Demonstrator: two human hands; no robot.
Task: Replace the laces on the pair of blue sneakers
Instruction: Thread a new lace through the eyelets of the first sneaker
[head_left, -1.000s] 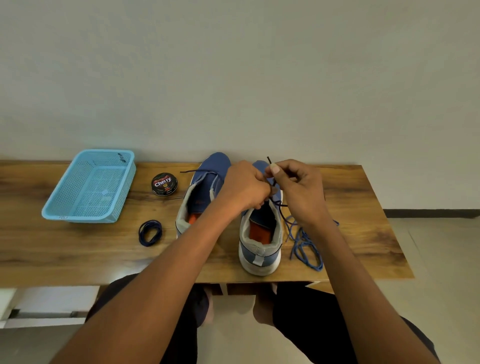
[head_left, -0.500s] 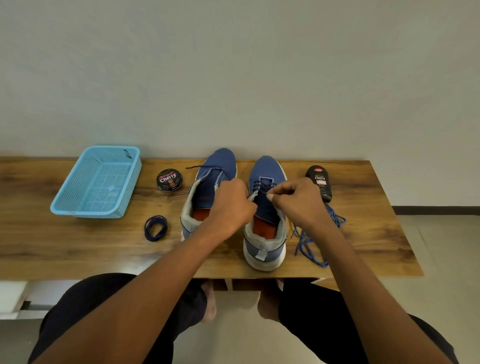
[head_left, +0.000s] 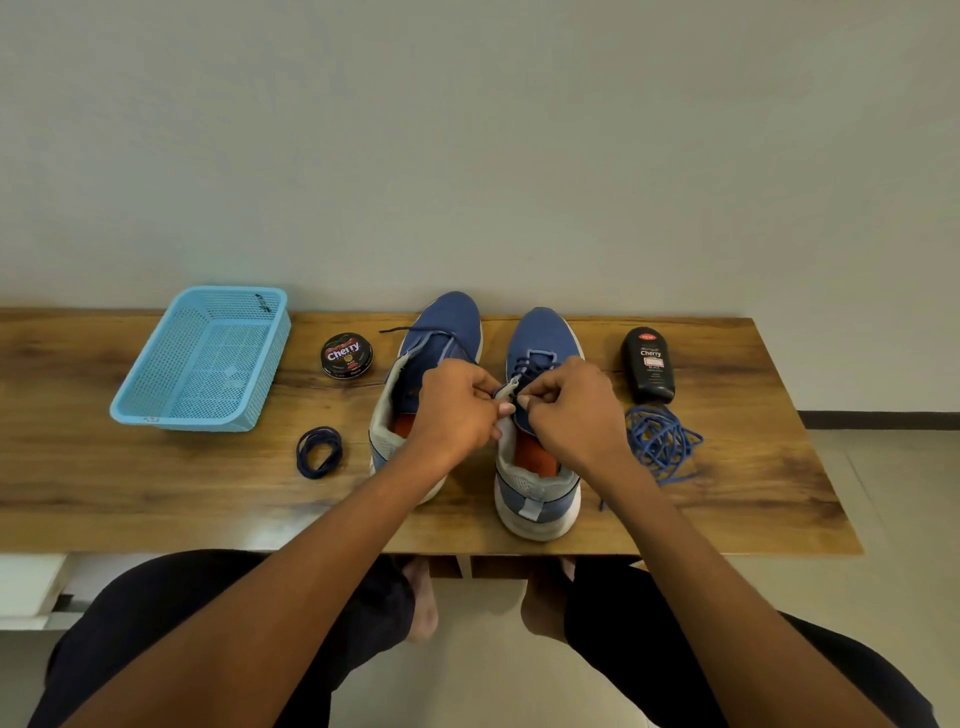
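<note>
Two blue mesh sneakers (head_left: 540, 338) stand mid-table on the wooden table (head_left: 156, 493), toes toward the far edge. Left hand (head_left: 454, 408) pinches the right sneaker's grey tongue; right hand (head_left: 574, 408) pinches the dark navy lace (head_left: 524, 366) threaded there.

Both arms are bare, with no sleeves on them; the left hand (head_left: 457, 410) and the right hand (head_left: 574, 415) wear no rings, watch or gloves; the legs are in dark, almost black trousers (head_left: 675, 618); the feet (head_left: 423, 605) are bare.
</note>
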